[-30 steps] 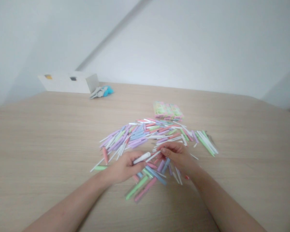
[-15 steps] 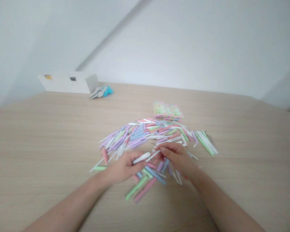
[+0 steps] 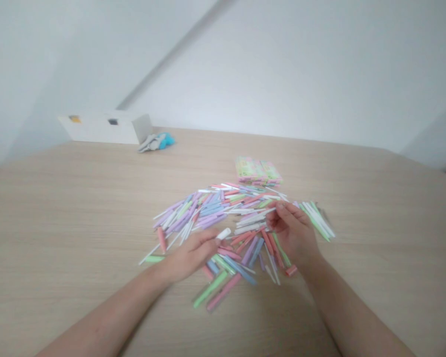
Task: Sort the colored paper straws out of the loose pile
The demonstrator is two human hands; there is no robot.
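Observation:
A wide pile of pastel pen parts [image 3: 215,206], pink, purple, blue, green and white, lies spread on the wooden table [image 3: 78,198]. My left hand [image 3: 191,254] rests at the pile's near edge, its fingers closed round a short white pen barrel [image 3: 223,233] whose tip sticks out past the fingertips. My right hand [image 3: 294,233] is over the right part of the pile with its fingers curled. A thin white stick [image 3: 258,212] runs from its fingertips to the left. Several pink and green pieces lie under the right hand.
A flat green and pink packet [image 3: 257,170] lies just beyond the pile. At the far left a white cardboard box [image 3: 104,127] stands by the wall, with a grey and blue bundle [image 3: 156,141] beside it.
My right hand has drawn away from the left, moving right and farther up the pile, so the two hands no longer meet. The white barrel in my left hand now shows only its tip.

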